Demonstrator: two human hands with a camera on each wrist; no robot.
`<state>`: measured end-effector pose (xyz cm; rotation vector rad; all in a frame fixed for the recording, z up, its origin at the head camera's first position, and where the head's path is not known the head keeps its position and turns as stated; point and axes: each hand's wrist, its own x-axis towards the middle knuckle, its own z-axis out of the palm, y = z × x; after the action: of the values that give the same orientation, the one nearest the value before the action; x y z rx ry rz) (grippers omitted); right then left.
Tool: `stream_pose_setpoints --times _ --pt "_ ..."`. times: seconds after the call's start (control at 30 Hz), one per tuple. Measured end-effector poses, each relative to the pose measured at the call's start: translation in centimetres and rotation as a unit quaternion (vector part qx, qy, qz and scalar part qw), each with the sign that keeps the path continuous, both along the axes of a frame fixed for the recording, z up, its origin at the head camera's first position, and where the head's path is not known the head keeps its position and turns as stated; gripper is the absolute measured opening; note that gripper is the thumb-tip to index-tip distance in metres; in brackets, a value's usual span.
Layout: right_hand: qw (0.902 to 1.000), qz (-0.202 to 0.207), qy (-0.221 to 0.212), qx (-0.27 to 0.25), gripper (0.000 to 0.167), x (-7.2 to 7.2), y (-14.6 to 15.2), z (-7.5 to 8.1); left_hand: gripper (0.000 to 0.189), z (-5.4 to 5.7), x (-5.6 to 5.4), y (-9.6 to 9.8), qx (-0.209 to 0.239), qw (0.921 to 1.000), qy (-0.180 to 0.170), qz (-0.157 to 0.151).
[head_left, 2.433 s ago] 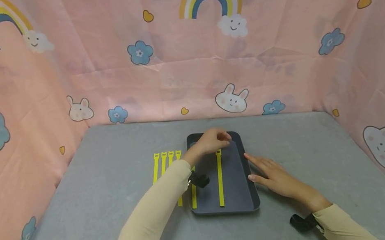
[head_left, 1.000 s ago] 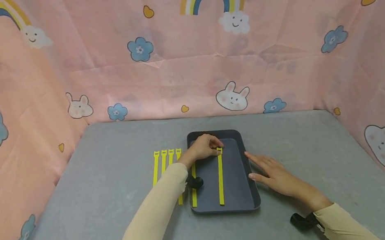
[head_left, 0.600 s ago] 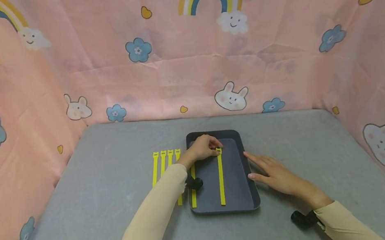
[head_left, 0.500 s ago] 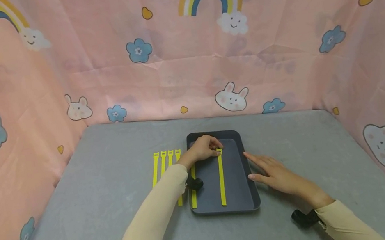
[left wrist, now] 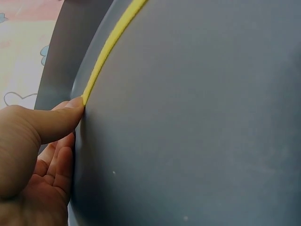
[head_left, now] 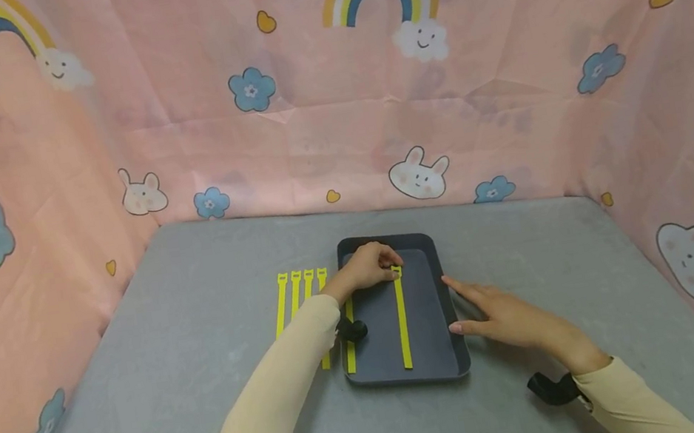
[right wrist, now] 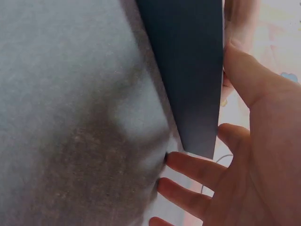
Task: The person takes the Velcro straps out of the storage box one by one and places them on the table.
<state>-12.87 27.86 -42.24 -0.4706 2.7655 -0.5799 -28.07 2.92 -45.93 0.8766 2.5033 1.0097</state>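
A dark grey tray (head_left: 434,346) lies on the table with two yellow hook-and-loop cable ties in it. One tie (head_left: 403,328) runs lengthwise near the middle; my left hand (head_left: 368,266) pinches its slotted head at the far end. In the left wrist view, the thumb and a finger hold the tip of that tie (left wrist: 110,44). Another tie (head_left: 351,358) lies along the tray's left side, partly hidden by the left wrist. My right hand (head_left: 513,319) has its fingers extended against the tray's right rim. The right wrist view shows the right hand (right wrist: 263,141) beside the tray's outer wall (right wrist: 193,70).
Several more yellow ties (head_left: 281,308) lie in a row on the grey table (head_left: 202,328), left of the tray, partly covered by the left sleeve (head_left: 278,384). A pink patterned cloth (head_left: 335,136) rises behind and at both sides.
My left hand has come down from above the tray's far end to pinch the middle tie's head. That tie's near end has swung slightly right. The right thumb has shifted a little nearer.
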Motion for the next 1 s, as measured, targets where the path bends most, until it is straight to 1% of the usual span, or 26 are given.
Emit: stream_pose_setpoints --times 0.23,0.53,0.7,0.8,1.0 --pt "0.9997 -0.003 -0.023 -0.004 0.087 0.11 0.27 0.52 0.021 0.15 0.18 0.20 -0.001 1.0000 0.004 -0.002" --pt "0.9997 0.000 -0.024 -0.009 0.089 0.17 0.13 0.61 0.021 0.49 0.33 0.12 0.000 0.9999 0.011 0.004" --pt "0.9995 -0.009 -0.032 -0.003 0.088 0.20 0.03 0.53 0.019 0.31 0.44 0.17 0.007 0.9999 0.012 0.006" --pt "0.9993 -0.013 -0.035 -0.005 0.088 0.21 0.04 0.41 0.018 0.22 0.52 0.18 0.011 0.9998 0.015 0.008" --pt "0.9994 -0.016 -0.031 -0.008 0.087 0.22 0.07 0.14 0.017 0.28 0.57 0.23 0.011 0.9993 0.035 0.004"
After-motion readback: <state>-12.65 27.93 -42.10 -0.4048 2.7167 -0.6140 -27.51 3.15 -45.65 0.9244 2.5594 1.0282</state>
